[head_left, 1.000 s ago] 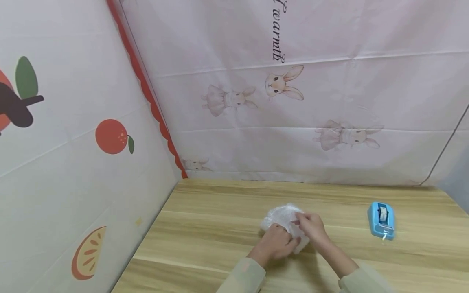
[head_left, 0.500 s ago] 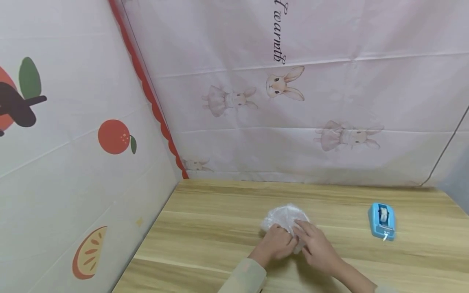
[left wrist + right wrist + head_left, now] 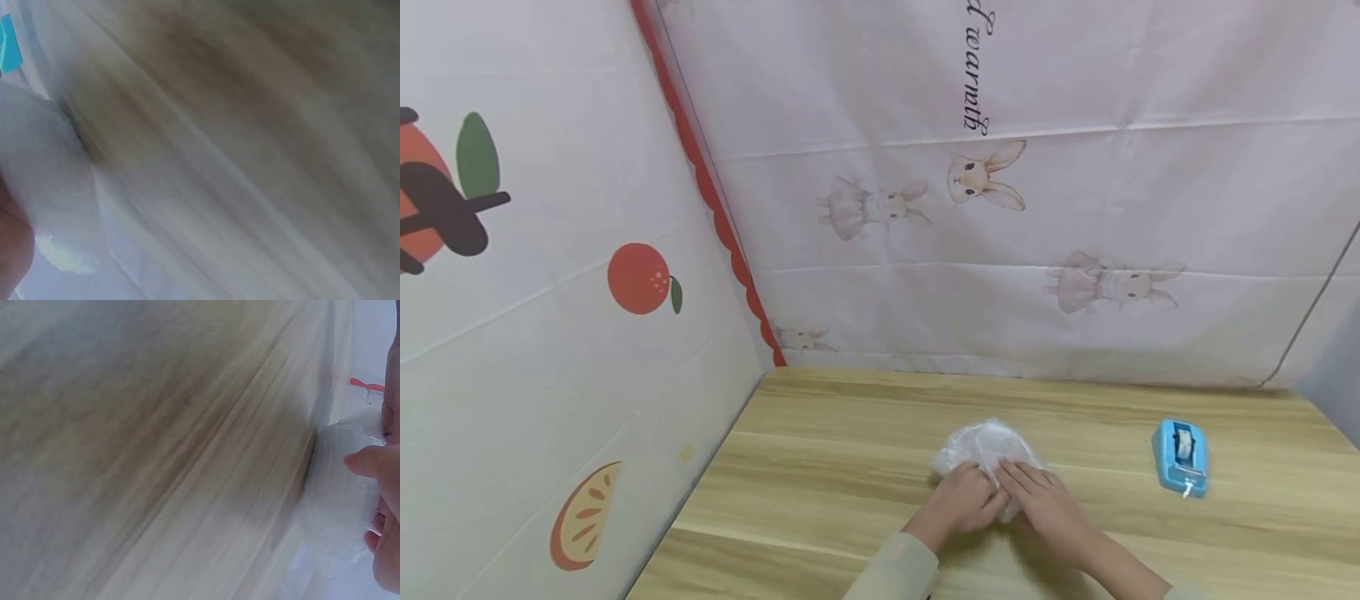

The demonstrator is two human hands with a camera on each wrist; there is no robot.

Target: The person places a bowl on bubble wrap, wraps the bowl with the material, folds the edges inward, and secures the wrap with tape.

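A translucent white bundle of bubble wrap (image 3: 992, 442) rests on the wooden table in the head view. My left hand (image 3: 961, 500) has its fingers curled into the wrap's near side. Over the bundle's right side lie the fingers of my right hand (image 3: 1048, 508), tips close to the left hand. In the right wrist view the right thumb is against the side of the bubble wrap (image 3: 337, 500), and more fingertips bend in beside it. Only part of the left hand (image 3: 12, 244) shows in the left wrist view, against the wrap. Whatever the wrap may contain is hidden.
A blue tape dispenser (image 3: 1180, 457) stands on the wooden table (image 3: 820, 467) to the right, a strip of tape hanging off its front. White printed sheets (image 3: 880, 308) form walls at the back and on the left.
The right hand has shifted from pinching at the wrap's upper right to lying over its right side, nearer the left hand. The left hand and the bundle stay almost in place.
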